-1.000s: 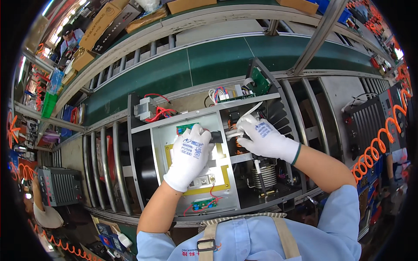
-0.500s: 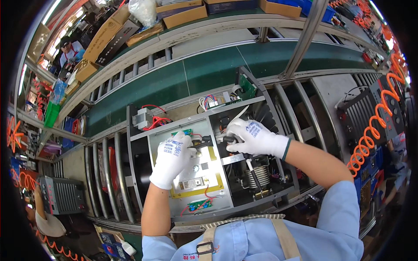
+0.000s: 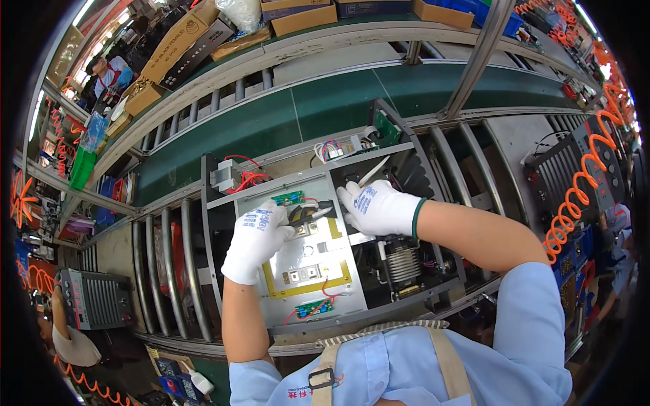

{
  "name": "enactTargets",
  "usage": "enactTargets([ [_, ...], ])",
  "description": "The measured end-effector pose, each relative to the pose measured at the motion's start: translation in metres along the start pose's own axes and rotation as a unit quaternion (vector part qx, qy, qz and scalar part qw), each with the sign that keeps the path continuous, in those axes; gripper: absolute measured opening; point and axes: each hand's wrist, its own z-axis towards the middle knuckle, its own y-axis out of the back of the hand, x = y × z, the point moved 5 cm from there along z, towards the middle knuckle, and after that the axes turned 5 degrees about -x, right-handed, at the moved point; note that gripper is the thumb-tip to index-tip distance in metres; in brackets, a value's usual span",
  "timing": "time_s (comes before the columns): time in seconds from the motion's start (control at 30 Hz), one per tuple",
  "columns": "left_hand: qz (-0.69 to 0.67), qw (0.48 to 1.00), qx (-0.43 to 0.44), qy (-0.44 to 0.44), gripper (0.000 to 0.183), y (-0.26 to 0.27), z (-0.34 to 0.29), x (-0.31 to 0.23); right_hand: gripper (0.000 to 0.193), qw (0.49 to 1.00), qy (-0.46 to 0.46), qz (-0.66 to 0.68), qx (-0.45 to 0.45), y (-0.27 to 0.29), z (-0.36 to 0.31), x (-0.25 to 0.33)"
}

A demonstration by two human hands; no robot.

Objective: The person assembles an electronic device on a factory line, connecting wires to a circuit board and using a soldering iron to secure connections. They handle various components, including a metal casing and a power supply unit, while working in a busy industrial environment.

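Observation:
A grey metal machine housing [image 3: 285, 323], open at the top, lies in front of me. In its left bay is a bright plate [image 3: 291, 254] with small modules and green circuit boards [image 3: 313, 308]. My left hand [image 3: 256, 242], in a white glove, is closed at the upper part of this plate, its fingers round a black cable [image 3: 301, 215] with a pale end. My right hand [image 3: 380, 210], gloved too, reaches over the divider into the right bay. Its fingers are apart beside the divider, the tips partly hidden. Below it sits a coil [image 3: 404, 261].
Steel rollers [image 3: 177, 271] flank the housing on both sides. Beyond it runs a green conveyor belt [image 3: 338, 101], and cardboard boxes [image 3: 443, 13] stand on a shelf above. Other grey machines [image 3: 98, 300] stand left and right. An orange coiled hose [image 3: 575, 210] hangs at the right.
My right hand has shifted slightly left against the divider, and the black connector under its fingers no longer shows. My left hand moved a little down and left, and the cable it holds shows more.

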Motion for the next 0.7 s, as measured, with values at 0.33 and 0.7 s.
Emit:
enactTargets([
  [0.33, -0.059, 0.986, 0.070, 0.137, 0.038, -0.001, -0.002, 0.001, 0.065, 0.964, -0.002, 0.263, 0.034, 0.002, -0.004, -0.032],
  [0.7, -0.052, 0.992, 0.082, 0.085, 0.033, -0.005, -0.006, -0.017, 0.046, 0.972, 0.005, 0.230, -0.052, -0.009, 0.004, -0.036],
])
